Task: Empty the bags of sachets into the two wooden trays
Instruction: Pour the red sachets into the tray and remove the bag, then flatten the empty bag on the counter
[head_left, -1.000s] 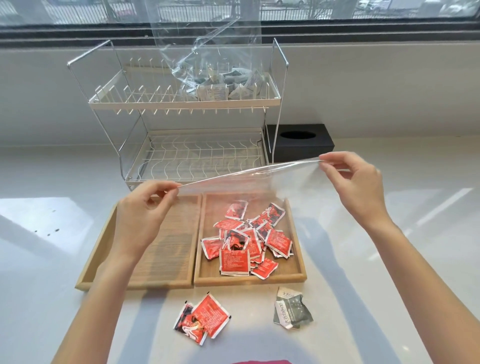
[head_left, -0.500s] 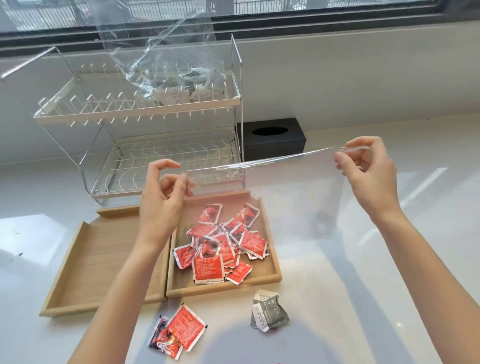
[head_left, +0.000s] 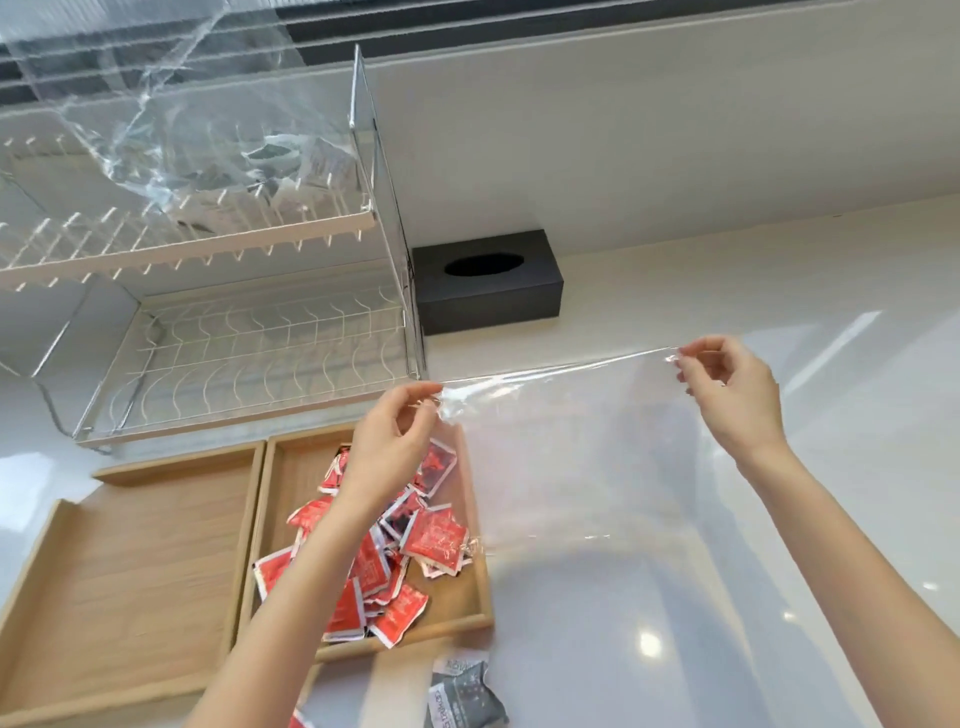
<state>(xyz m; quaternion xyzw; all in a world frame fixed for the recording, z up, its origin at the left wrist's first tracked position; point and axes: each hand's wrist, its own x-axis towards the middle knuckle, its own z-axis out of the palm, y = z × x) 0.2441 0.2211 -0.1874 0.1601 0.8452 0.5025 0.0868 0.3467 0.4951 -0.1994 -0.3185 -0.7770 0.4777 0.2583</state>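
Empty clear bag (head_left: 582, 457) stretched flat above the table (head_left: 779, 291), roughly centre to 3 o'clock of view, top edge taut between both hands. Left hand (head_left: 387, 447) fingers (head_left: 421, 400) pinched closed on the bag's left top corner, film bunched there. Right hand (head_left: 732, 400) fingers (head_left: 685, 364) pinched closed on the right top corner. Bag's lower edge hanging over the right rim of the right wooden tray (head_left: 467, 618) and the bare table beside it.

Red sachets (head_left: 436, 535) piled in the right wooden tray, partly hidden by the left forearm. Left wooden tray (head_left: 130, 571) touching it side by side, at 8 o'clock, bare wood showing. Grey sachet (head_left: 465, 696) loose on the table at 6 o'clock, just in front of the right tray. Corner of a red sachet at bottom edge, mostly cut off.

Second clear bag (head_left: 182, 119) with pale and grey sachets inside, on the top shelf of the wire dish rack (head_left: 260, 343), 10–11 o'clock. Lower rack shelf just behind the trays. Black tissue box (head_left: 488, 283) at 12 o'clock, just right of the rack, against the wall
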